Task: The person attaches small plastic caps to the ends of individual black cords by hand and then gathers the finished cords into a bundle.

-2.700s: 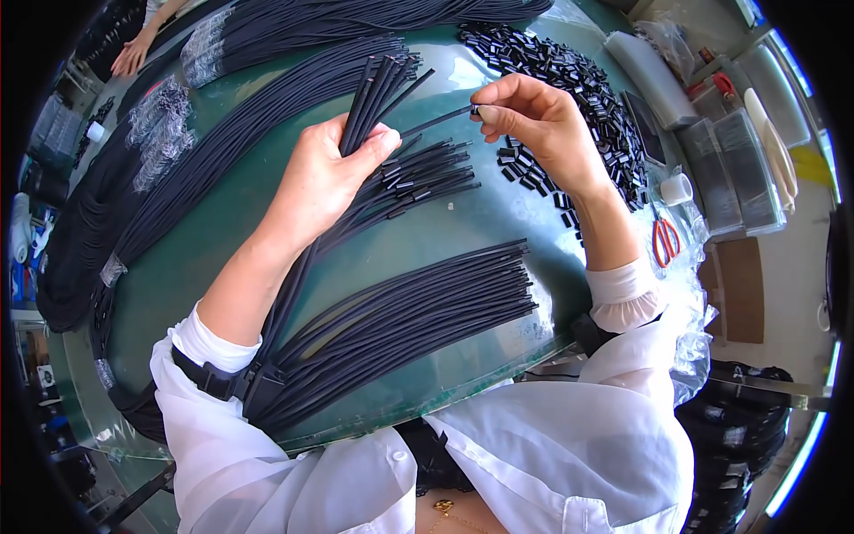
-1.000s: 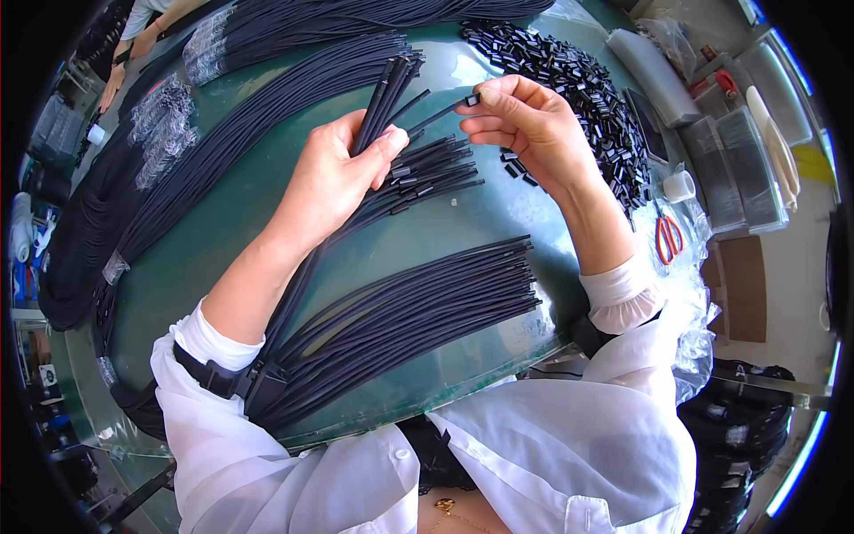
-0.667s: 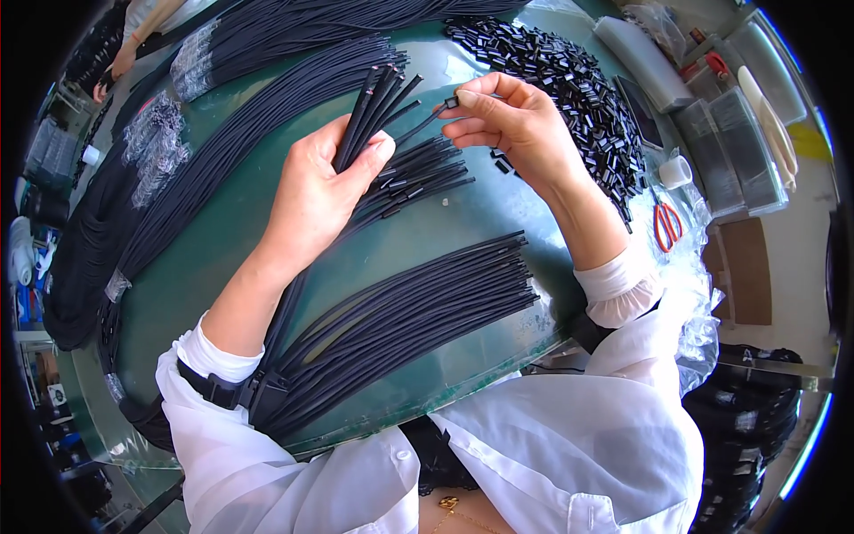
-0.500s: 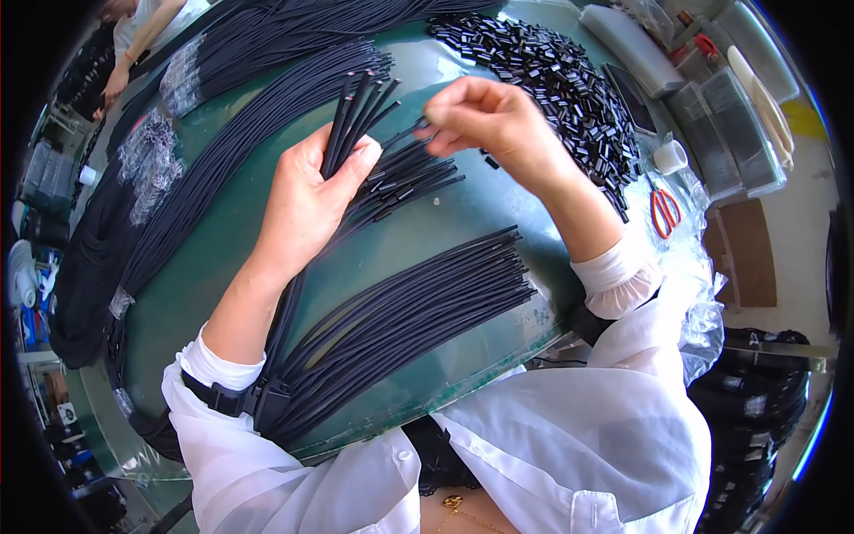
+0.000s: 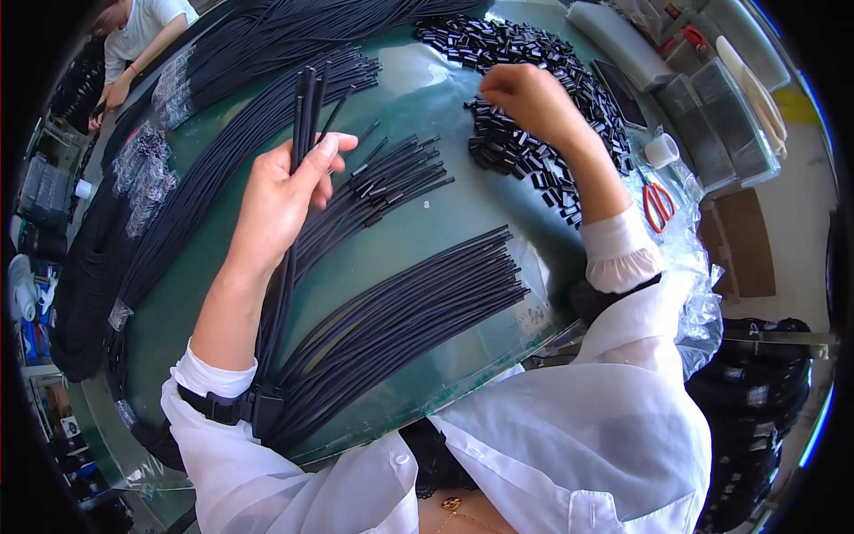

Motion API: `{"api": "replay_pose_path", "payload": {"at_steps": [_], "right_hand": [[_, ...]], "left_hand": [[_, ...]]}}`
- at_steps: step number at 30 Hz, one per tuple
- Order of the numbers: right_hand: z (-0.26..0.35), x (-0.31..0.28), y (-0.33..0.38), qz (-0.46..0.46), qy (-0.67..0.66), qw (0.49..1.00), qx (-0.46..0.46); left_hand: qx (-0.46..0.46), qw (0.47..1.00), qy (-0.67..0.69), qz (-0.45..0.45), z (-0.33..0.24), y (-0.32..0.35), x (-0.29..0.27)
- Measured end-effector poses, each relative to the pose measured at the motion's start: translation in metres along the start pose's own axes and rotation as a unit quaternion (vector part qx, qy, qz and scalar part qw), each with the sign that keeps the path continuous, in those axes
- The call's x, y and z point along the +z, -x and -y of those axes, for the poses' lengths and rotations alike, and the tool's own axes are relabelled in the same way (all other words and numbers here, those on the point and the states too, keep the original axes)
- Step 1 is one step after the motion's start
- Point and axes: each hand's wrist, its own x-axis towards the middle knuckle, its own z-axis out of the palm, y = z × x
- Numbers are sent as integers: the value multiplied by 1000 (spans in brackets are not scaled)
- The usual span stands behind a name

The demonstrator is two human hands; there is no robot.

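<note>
My left hand [image 5: 277, 200] is wrapped round a small bunch of black cables [image 5: 305, 111], whose cut ends stand up above the thumb. Over a heap of short black tubes [image 5: 525, 169] hovers my right hand [image 5: 538, 102], its fingers drawn together; what they hold, if anything, is hidden. Just right of my left hand lie black cables with short tubes on their ends [image 5: 378, 182]. A wider bundle of black cables [image 5: 409, 316] fans out nearer to me, its ends pointing right.
Long black cable bundles [image 5: 213, 151] wrapped with clear film curve along the table's left and far side. Red-handled scissors [image 5: 658, 206], a white cup [image 5: 661, 151] and a dark phone [image 5: 620, 93] lie at the right. A co-worker [image 5: 147, 40] is at the far left.
My right hand has left the cable ends and moved right, over the heap, where tubes now spread further toward the left. My left hand has shifted left with its cables.
</note>
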Motion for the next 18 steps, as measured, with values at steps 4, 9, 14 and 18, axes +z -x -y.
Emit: {"api": "replay_pose_path", "payload": {"at_steps": [4,9,14,18], "right_hand": [[-42,0,-11,7,100,991,83],[-49,-1,-26,74,124,988,55],[-51,-1,-21,63,195,978,-33],[-40,3,-16,29,181,982,-35]], "left_hand": [[-69,990,124,16,-10,3,9],[-92,981,172,18,-5,4,9],[-107,974,193,42,-4,1,9],[-108,976,187,19,-2,2,12]]}}
